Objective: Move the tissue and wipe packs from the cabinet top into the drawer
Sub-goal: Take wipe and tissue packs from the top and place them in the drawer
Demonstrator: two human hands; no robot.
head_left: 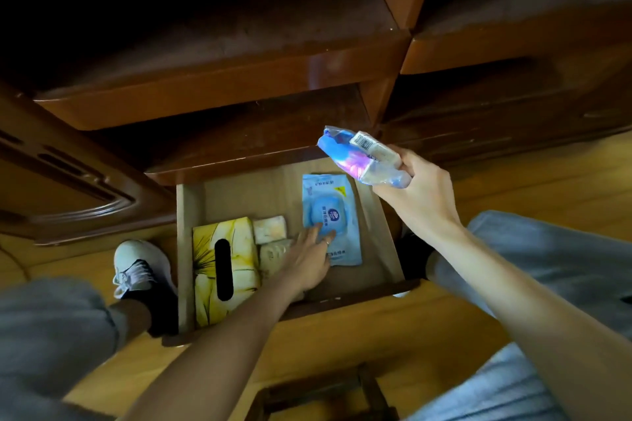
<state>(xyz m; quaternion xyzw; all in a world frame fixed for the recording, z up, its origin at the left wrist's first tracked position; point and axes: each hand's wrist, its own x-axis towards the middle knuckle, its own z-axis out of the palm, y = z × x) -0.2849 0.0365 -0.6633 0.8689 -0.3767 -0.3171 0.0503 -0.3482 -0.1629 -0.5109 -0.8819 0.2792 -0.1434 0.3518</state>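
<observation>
The pulled-out wooden drawer (376,215) holds a yellow flowered tissue box (239,270) at its left, two small cream tissue packs (270,229) in the middle, and a flat blue wipe pack (325,195) at the right. My left hand (309,256) lies inside the drawer, fingers spread, fingertips resting on the blue wipe pack's lower half. My right hand (420,195) hovers above the drawer's right rear corner, gripping a blue, pink and clear tissue pack (359,157) tilted up to the left.
The dark brown cabinet top (222,55) looms over the drawer. A second cabinet (513,79) stands to the right. My grey trouser legs and a white and black shoe (136,270) flank the drawer. A dark wooden stool (325,396) is below, on the yellow floor.
</observation>
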